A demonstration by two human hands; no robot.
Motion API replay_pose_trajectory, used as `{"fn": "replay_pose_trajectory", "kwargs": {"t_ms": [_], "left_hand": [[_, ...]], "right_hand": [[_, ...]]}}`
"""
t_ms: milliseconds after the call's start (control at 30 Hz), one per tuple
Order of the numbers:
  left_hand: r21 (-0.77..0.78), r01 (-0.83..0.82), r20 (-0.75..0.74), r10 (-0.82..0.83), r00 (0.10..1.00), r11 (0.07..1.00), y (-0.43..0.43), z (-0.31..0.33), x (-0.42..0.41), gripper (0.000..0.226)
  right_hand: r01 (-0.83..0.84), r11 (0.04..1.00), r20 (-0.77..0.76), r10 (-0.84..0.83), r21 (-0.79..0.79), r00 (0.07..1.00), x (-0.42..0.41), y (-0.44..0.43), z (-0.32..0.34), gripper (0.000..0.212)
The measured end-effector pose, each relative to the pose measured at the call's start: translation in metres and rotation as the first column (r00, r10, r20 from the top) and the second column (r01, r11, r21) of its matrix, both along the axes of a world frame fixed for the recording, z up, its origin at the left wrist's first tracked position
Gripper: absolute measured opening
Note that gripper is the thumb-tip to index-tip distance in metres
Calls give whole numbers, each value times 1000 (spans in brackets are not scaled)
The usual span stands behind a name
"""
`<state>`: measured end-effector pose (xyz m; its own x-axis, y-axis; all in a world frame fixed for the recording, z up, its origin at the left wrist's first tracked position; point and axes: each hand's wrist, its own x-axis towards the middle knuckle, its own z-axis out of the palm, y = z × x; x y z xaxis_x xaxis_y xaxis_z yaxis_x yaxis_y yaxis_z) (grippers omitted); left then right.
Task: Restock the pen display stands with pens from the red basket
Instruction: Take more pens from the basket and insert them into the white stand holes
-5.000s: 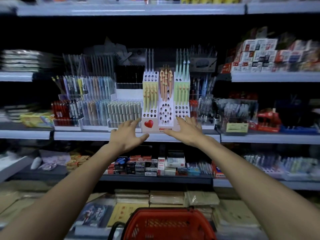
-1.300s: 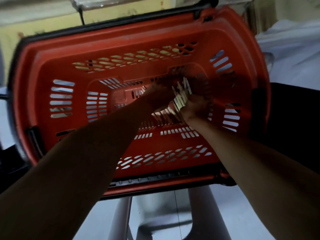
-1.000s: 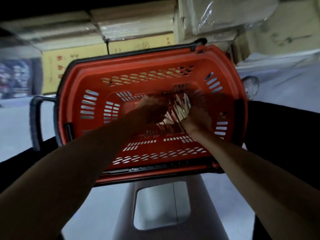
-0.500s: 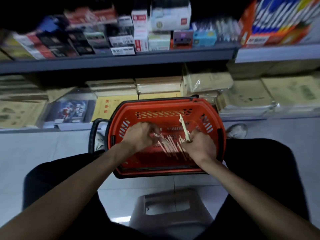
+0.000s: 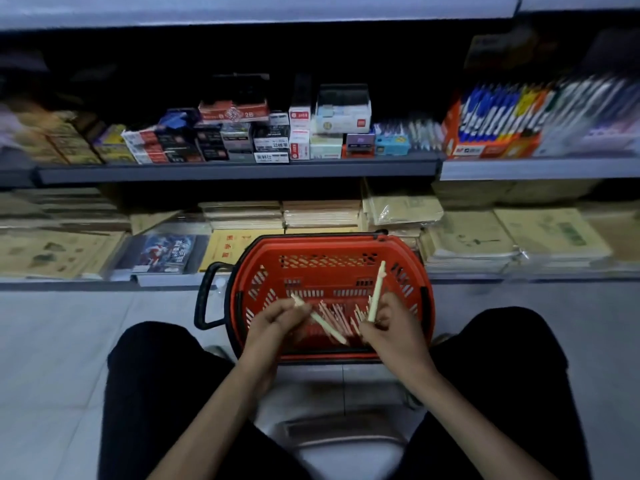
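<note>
We crouch over red basket (image 5: pixel 322 241) on floor, near low shelves (image 5: pixel 239 171). Left hand (image 5: pixel 273 322) fingers pinch slanted pen (image 5: pixel 323 323); right hand (image 5: pixel 393 329) fingers clamp upright pen (image 5: pixel 376 292). Loose pens (image 5: pixel 334 311) remain in basket. Display stands out of view; we judge most restocking left.

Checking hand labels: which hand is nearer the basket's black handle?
Left. The left hand holds a pen over the basket's left half, just right of the handle. The right hand holds a second pen at the basket's right side, farther off.
</note>
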<state>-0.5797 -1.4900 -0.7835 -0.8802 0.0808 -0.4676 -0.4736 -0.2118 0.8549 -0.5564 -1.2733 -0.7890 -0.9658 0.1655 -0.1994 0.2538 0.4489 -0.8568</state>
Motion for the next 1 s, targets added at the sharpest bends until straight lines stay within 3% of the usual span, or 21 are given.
{"fn": "replay_pose_trajectory", "kwargs": {"t_ms": [100,233,467,667,1000], "left_hand": [[118,-99,114,86,990,988,19,2,15,7],[155,-16,125,-4,992,988,25,3,13,25],[305,-143,192,86,978,942,28,-8,1,27],[267,-102,246,34,969,958,27,-16,-6,21],[97,-64,14,63,998,993,21,-16,-3,20]], "right_hand": [[47,998,-20,-48,-51,999,0,-7,1,25],[36,998,-18,-37,-60,999,-10,-14,9,21],[91,995,-22,-92,-46,996,-12,-16,13,14],[83,996,-88,-87,-44,992,-8,-25,9,15],[101,994,-123,-105,-37,987,-13,-36,-2,12]]}}
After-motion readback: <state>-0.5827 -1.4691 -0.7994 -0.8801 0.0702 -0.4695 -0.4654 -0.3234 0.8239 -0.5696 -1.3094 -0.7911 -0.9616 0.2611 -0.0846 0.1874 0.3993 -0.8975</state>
